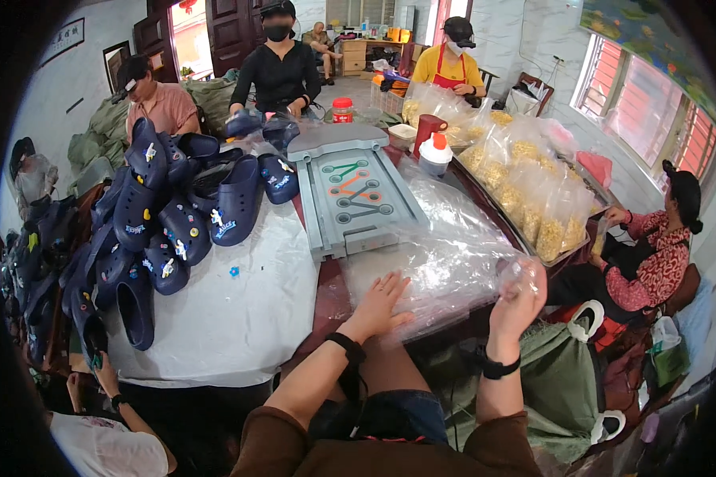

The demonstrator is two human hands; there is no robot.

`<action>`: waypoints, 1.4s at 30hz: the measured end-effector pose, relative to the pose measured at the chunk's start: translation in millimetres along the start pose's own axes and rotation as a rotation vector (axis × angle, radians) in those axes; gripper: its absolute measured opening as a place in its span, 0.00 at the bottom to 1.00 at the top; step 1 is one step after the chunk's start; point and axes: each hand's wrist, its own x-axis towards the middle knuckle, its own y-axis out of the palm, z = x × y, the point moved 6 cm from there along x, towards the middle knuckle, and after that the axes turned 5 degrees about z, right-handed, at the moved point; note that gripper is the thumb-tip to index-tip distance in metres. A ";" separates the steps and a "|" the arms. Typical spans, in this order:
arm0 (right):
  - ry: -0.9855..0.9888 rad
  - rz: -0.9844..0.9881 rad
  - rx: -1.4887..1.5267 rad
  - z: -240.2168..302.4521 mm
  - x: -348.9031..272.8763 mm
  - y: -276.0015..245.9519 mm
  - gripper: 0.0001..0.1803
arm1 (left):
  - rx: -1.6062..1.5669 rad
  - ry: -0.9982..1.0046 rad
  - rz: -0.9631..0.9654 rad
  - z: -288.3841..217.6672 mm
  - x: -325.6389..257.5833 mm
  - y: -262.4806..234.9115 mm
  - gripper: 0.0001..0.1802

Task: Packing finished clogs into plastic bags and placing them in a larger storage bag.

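A pile of clear plastic bags (453,238) lies at the table's near right edge, glossy and crinkled. My left hand (380,307) rests flat on its near left corner, fingers stretched out. At the right end of the pile, my right hand (520,299) is closed, with the clear plastic bunched in its fingers and the edge lifted a little. Just beyond the bags stands a grey plastic case (366,187), its top printed with green, orange and dark wrench-like shapes. The plastic overlaps its near right side.
Navy clogs with colourful charms (237,199) are heaped at left on white sheeting (239,318). Bags of yellow pieces (525,199) fill a tray at right. A white bottle with an orange cap (436,153) stands behind the plastic. Several people sit or stand around the table.
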 end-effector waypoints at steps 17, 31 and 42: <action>-0.069 1.091 -0.173 -14.7 -165.1 222.3 0.24 | -0.859 -0.389 -0.725 -7.5 -211.1 -108.4 0.37; 0.153 0.948 -0.578 -119.2 -194.4 173.2 0.27 | -0.933 -0.583 -1.188 18.1 -273.6 -103.6 0.07; -0.107 0.940 -0.757 -125.1 -184.5 177.1 0.28 | 0.406 -0.761 -0.859 -10.8 -293.3 -166.8 0.35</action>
